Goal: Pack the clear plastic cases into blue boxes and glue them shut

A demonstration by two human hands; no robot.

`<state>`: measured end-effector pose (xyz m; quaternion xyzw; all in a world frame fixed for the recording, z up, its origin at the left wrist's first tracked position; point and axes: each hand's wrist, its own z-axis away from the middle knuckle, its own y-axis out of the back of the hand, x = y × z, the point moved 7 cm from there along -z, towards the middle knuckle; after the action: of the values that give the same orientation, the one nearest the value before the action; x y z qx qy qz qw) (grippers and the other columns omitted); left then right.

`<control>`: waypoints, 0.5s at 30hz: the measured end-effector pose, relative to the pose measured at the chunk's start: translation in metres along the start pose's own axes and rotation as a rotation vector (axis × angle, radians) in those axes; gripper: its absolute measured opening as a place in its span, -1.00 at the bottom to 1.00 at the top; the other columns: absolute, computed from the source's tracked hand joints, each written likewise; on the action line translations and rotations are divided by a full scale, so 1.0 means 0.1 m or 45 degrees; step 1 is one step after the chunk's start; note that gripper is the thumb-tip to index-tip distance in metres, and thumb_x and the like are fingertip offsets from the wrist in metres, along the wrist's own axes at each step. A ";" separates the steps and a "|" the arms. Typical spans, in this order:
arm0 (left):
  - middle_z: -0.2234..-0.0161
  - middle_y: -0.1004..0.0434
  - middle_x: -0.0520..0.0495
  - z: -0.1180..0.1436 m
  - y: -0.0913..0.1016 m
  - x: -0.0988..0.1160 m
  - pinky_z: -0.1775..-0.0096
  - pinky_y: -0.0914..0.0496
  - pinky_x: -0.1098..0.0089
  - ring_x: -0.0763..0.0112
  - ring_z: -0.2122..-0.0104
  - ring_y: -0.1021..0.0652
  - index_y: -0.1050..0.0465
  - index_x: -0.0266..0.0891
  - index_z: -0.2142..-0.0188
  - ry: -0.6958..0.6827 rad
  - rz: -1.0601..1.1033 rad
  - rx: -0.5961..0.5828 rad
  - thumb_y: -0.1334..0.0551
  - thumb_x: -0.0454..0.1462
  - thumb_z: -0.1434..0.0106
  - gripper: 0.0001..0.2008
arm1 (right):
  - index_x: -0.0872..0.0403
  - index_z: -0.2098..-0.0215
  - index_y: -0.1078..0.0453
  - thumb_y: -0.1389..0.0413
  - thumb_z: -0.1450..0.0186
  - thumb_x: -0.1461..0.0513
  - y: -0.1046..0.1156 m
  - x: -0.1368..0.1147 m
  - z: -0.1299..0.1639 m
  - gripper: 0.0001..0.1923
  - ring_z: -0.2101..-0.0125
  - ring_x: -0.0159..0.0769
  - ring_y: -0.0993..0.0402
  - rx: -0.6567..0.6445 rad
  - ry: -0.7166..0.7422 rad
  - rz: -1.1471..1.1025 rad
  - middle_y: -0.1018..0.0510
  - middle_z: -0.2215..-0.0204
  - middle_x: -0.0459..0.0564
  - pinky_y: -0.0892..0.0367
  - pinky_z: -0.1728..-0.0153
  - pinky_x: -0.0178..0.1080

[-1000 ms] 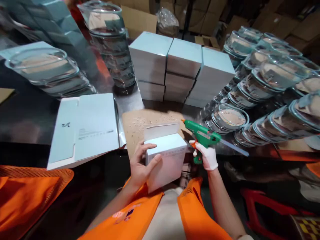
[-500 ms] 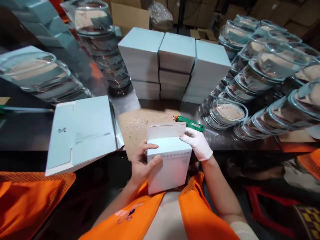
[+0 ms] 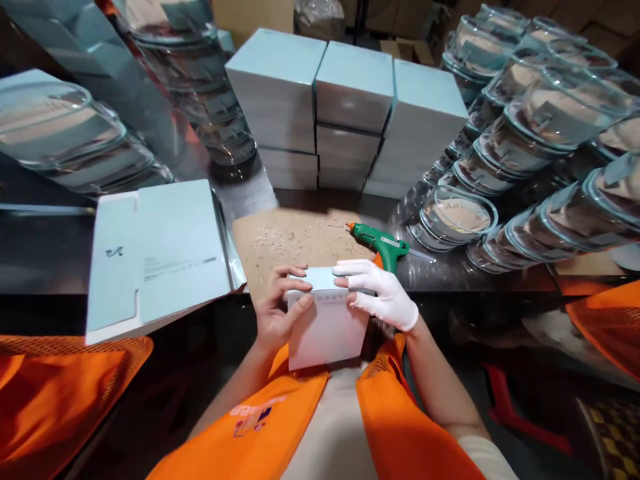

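Observation:
Between my hands, close to my body, is a small pale box (image 3: pixel 327 330) with faint print along its upper edge. My bare left hand (image 3: pixel 280 303) grips its left side, the thumb on the near face and the fingers over the top. On the right, my right hand (image 3: pixel 383 293), in a white glove with some bare fingertips, holds the top right edge. The box's top flap is down under my fingers. Just beyond my right hand lies a green hot glue gun (image 3: pixel 380 243) with an orange tip, on the table beside a stained cardboard sheet (image 3: pixel 280 233).
Flattened light-blue cartons (image 3: pixel 160 247) lie at the left table edge. Finished-looking boxes (image 3: pixel 353 83) stand stacked at the back. Stacks of glass bowls (image 3: pixel 457 213) rise on the right, with more glass stacks (image 3: pixel 195 87) at the left. A red stool (image 3: pixel 520 413) is low right.
The box's raised top flap has been folded down. My right hand has moved left onto the top edge, and the box sits slightly nearer my body.

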<state>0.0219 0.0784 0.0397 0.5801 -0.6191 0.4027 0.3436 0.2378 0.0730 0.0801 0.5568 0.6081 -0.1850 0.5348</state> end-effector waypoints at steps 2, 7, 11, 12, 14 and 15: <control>0.15 -0.61 -0.10 0.00 -0.05 0.06 -0.15 -0.51 0.04 0.16 0.01 -0.64 -0.64 -0.12 0.27 -0.054 -0.034 -0.033 -0.45 -0.15 -0.31 -0.88 | -0.10 -0.10 -0.62 -0.20 -0.51 0.08 -0.03 -0.01 -0.01 -0.74 -0.22 -0.14 -0.54 0.061 0.072 -0.024 -0.70 -0.10 0.07 -0.44 -0.25 -0.02; 0.22 -0.68 -0.04 0.00 -0.14 0.17 -0.15 -0.52 0.03 0.22 0.08 -0.66 -0.62 -0.11 0.22 -0.145 -0.034 -0.119 -0.40 -0.24 -0.36 -0.98 | -0.11 -0.30 -0.49 -0.13 -0.49 -0.14 -0.05 0.21 0.14 -0.47 -0.30 -0.06 -0.47 0.153 -0.096 -0.007 -0.57 -0.26 0.13 -0.38 -0.31 0.01; 0.25 -0.66 -0.03 -0.04 0.11 0.16 -0.15 -0.50 0.06 0.22 0.10 -0.67 -0.60 -0.14 0.27 -0.054 -0.079 0.220 -0.42 -0.21 -0.33 -0.92 | -0.07 -0.62 0.49 0.10 -0.15 -0.59 0.04 0.30 0.59 0.39 -0.53 0.27 0.01 0.525 -0.143 0.317 0.25 -0.59 0.32 -0.27 -0.35 0.26; 0.23 -0.66 -0.03 -0.04 0.20 0.13 -0.16 -0.48 0.11 0.22 0.06 -0.66 -0.60 -0.14 0.28 0.014 -0.098 0.380 -0.43 -0.19 -0.32 -0.89 | -0.06 -0.61 0.55 0.03 -0.12 -0.59 0.01 0.26 0.72 0.45 -0.53 0.33 0.08 0.604 -0.083 0.516 0.35 -0.59 0.32 -0.24 -0.35 0.32; 0.20 -0.65 -0.03 -0.03 0.27 0.04 -0.10 -0.48 0.24 0.26 0.06 -0.64 -0.58 -0.16 0.28 0.205 -0.070 0.625 -0.48 -0.10 -0.26 -0.78 | -0.16 -0.61 0.32 -0.24 -0.17 -0.41 -0.15 0.12 0.90 0.33 -0.51 0.33 0.01 0.611 0.122 0.974 0.20 -0.59 0.21 -0.18 -0.38 0.34; 0.19 -0.65 -0.04 -0.04 0.23 -0.01 -0.03 -0.50 0.29 0.28 0.10 -0.64 -0.57 -0.16 0.26 0.325 -0.014 0.670 -0.50 -0.04 -0.22 -0.71 | -0.27 -0.56 0.08 -0.33 -0.23 -0.24 -0.25 0.06 0.95 0.11 -0.46 0.24 -0.14 0.579 0.231 1.169 -0.02 -0.56 0.09 -0.16 -0.41 0.29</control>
<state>-0.0012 0.0824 0.0376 0.5974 -0.4420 0.6172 0.2585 0.2593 -0.0100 0.0314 0.8821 0.2897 -0.0099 0.3714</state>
